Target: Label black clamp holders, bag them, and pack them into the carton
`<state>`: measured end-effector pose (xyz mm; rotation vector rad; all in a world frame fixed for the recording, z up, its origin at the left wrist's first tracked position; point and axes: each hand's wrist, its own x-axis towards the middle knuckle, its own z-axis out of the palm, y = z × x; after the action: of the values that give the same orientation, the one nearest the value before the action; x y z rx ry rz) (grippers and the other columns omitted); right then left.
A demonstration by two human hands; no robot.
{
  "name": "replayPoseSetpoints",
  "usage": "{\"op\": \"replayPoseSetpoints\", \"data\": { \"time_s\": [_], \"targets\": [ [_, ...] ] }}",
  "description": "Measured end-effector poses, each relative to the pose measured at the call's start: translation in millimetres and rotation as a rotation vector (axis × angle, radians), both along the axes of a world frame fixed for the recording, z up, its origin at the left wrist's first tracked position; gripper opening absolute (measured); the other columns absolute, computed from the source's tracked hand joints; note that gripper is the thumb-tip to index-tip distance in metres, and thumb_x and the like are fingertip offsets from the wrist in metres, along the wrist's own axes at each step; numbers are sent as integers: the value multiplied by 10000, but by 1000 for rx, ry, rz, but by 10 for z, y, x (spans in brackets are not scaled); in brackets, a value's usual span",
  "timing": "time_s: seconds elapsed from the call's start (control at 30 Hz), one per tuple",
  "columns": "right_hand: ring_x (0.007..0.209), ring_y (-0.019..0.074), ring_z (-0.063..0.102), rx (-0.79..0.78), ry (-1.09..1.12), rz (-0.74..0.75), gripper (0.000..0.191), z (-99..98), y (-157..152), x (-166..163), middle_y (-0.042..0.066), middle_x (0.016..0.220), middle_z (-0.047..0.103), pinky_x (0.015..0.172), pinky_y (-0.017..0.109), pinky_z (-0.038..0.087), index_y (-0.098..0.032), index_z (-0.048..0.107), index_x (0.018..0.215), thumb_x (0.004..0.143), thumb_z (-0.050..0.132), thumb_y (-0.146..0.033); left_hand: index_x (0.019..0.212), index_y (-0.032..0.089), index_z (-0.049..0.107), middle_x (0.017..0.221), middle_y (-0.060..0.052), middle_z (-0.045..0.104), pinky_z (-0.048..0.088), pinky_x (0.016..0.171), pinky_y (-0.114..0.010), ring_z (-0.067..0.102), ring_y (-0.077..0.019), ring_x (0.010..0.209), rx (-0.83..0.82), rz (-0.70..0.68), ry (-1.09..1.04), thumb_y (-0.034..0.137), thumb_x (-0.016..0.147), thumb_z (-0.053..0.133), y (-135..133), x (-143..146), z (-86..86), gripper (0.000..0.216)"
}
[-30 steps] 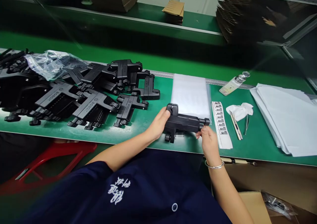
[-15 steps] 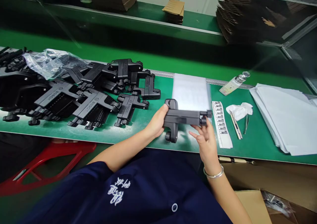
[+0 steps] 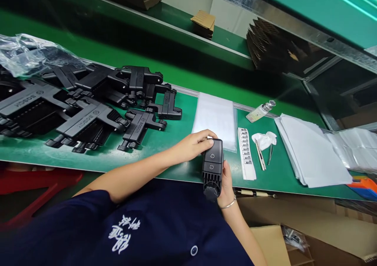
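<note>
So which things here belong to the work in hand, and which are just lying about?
Likely the work:
black device, in left hand and right hand
similar black devices, at left

Seemingly lying about:
white bottle
tweezers
clear plastic bag
small cardboard stack

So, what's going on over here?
A person in a dark blue top is holding a black plastic clamp at the front edge of a green workbench. The left hand grips its upper end; the right hand supports it from the side. To the left lies a pile of similar clamps, some marked BOSCH. Clear plastic bags lie just beyond the hands, with a label strip to the right.
</note>
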<state>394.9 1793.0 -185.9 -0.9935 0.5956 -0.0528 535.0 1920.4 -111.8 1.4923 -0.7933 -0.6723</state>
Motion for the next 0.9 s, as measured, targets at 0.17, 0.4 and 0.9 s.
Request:
{"op": "replayPoseSetpoints", "data": {
  "time_s": [0.17,0.4,0.9],
  "targets": [
    [923,252,672,-80,-51,-64,481,-34,-5,-23,46,944,729,806,428,566,-257,651,960,734,603,-679,1111,206,669,976,-53,696,495,825,-314,636,-250,976,-38,7,-99,435,904,481,41,26,30,361],
    [1139,282,596,-623,-332,-123,712,225,-172,-280,106,1177,641,986,492,471,-292,478,1230,656,775,-590,1476,264,321,1287,-122,614,437,1028,-414,581,-290,1197,-110,-250,-294,360,717,774,426,21,-104,889],
    [499,134,552,-457,-167,-112,526,344,-232,-82,-22,660,575,498,304,542,-224,559,884,672,715,-679,788,179,676,659,-31,651,495,505,-240,589,-145,544,0,32,1076,687,636,723,243,-182,-444,532]
  ]
}}
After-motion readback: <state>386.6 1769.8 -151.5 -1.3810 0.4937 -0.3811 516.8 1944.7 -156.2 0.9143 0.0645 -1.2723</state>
